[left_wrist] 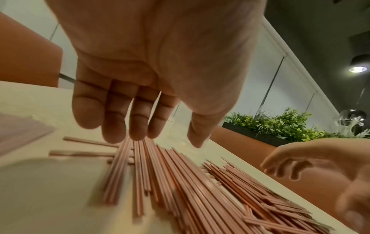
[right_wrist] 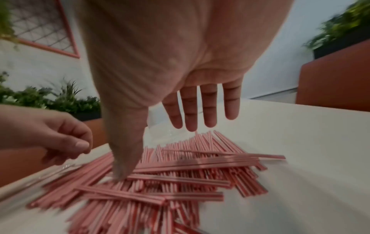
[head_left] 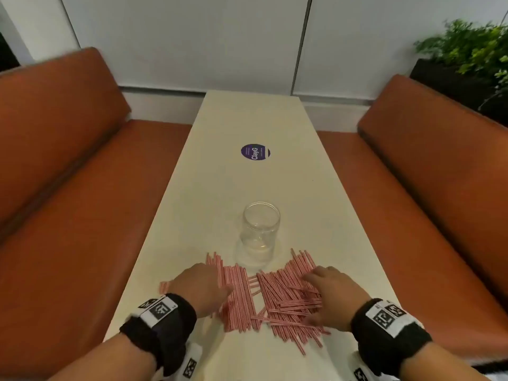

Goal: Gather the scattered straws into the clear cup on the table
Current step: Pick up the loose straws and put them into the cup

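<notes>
- A clear cup stands upright and empty on a long pale table; every place below is given relative to this cup.
- Red-and-white straws lie flat in a loose heap just in front of the cup, some crossing others.
- The left hand rests on the heap's left part, fingers straight and close together, holding nothing.
- The right hand rests on the right part, fingers straight and slightly spread, holding nothing.
- Risks, as judgement: sweeping the heap toward the cup could tip it; crossed straws could snag or splay; light straws could roll off the table's edges.
</notes>
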Tool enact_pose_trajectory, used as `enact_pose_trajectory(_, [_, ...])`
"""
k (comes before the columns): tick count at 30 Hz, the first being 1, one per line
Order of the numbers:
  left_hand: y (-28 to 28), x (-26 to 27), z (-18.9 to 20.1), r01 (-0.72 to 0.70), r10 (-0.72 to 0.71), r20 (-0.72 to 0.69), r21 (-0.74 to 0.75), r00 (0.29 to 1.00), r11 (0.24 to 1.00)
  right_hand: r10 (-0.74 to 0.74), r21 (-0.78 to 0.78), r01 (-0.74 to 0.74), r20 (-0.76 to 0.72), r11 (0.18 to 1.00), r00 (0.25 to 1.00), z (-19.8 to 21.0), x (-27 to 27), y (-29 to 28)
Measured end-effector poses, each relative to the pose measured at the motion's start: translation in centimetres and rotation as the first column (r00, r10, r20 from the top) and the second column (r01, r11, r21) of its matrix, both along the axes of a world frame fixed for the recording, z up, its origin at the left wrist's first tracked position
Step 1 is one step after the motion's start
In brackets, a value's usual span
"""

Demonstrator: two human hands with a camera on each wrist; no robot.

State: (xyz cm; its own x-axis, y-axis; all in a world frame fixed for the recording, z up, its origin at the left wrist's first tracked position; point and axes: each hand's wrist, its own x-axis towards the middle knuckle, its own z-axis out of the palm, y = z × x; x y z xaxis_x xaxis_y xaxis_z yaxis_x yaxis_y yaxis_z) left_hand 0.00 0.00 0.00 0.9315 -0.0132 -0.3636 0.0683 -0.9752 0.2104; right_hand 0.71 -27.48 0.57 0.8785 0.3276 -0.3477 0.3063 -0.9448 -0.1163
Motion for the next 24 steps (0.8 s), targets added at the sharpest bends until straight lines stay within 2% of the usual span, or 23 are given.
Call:
enact_pose_trajectory(4, [-1.6, -0.4, -0.7, -0.11, 0.111, -0.029, 0.054, 0.993, 0.993, 0.08, -0.087, -0.086, -0.068, 0.993, 0.994, -0.8, 1.3, -0.1])
enact_pose_trajectory(10, [-4.5, 0.5, -2.2, -0.246, 0.247, -0.036, 0.026, 0.968, 0.969, 0.144, 0.007, -0.144, -0.102, 0.989, 0.984, -1.9, 2.4, -0.5])
enact_pose_trajectory(19, [-6.1, 1.8, -1.1, -0.264, 0.265, -0.025, 0.035, 0.964, 0.964, 0.146, 0.042, -0.144, -0.046, 0.989, 0.988, -2.8, 2.8, -0.1])
enact_pose_trajectory(22, [-5.8, 2.0, -1.3, -0.249, 0.249, -0.006, 0.017, 0.968, 0.968, 0.245, 0.103, -0.244, 0.009, 0.964, 0.97, -2.9, 2.7, 0.4])
enact_pose_trajectory(24, [-5.5, 2.0, -1.6, -0.219, 0.219, -0.021, 0.017, 0.975, 0.976, 0.342, 0.081, -0.344, 0.042, 0.935, 0.939, -2.8, 2.5, 0.7])
